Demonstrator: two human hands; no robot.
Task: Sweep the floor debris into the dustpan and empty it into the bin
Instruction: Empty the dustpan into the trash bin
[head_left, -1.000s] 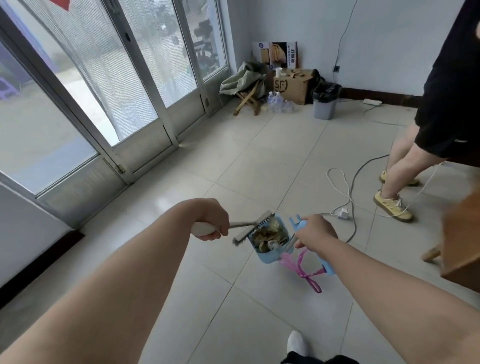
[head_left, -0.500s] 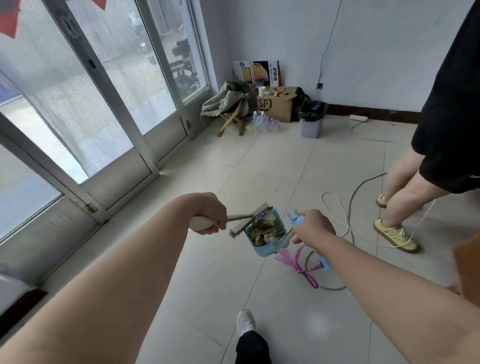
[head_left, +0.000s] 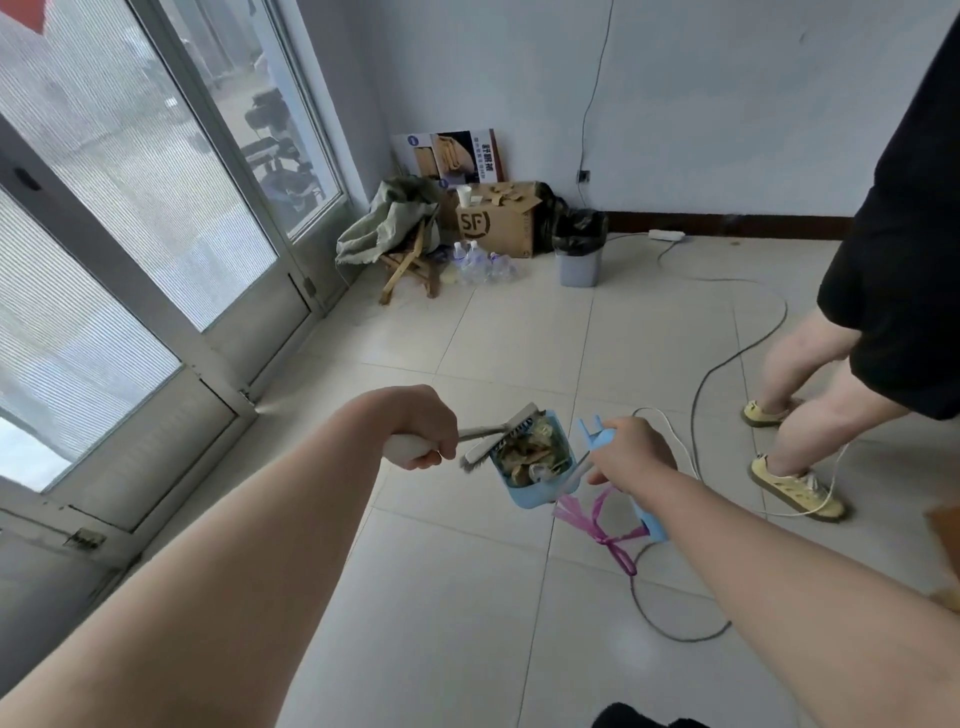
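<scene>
A pale tiled floor (head_left: 467, 597) fills most of the view. Glass doors (head_left: 156, 234) in grey frames run along the left side, and a plain wall (head_left: 727, 104) closes the far end. At the right edge stands a second person (head_left: 893, 234) in black clothes and yellow shoes (head_left: 795, 488), cut off above the waist by the frame.

In the far corner a cardboard box (head_left: 498, 226) sits against the wall with a white cup (head_left: 464, 195) on top. Just right of the box stands the bin (head_left: 578, 265), grey with a black liner, well apart from the hands. Left of the box is a wooden stool (head_left: 408, 267) draped with a greenish cloth (head_left: 384, 223), and clear bottles (head_left: 480, 265) lie on the floor between the stool and the bin. A dark cable (head_left: 727, 358) snakes from the wall side across the tiles and loops near the right forearm.

Both bare arms reach forward. Between the hands, held above the floor, is the blue dustpan (head_left: 535, 491), its mouth tipped upward and filled with debris (head_left: 530, 454) of brownish scraps and wrappers. The right hand (head_left: 631, 452) is curled round the dustpan's blue handle, which sticks out above and below the fist. The brush (head_left: 501, 434) lies with its bristle head across the dustpan's left rim, touching it. The left hand (head_left: 421, 431) is clenched round the brush's white grip. A pink ribbon (head_left: 608, 535) hangs from the dustpan handle below the right wrist.
</scene>
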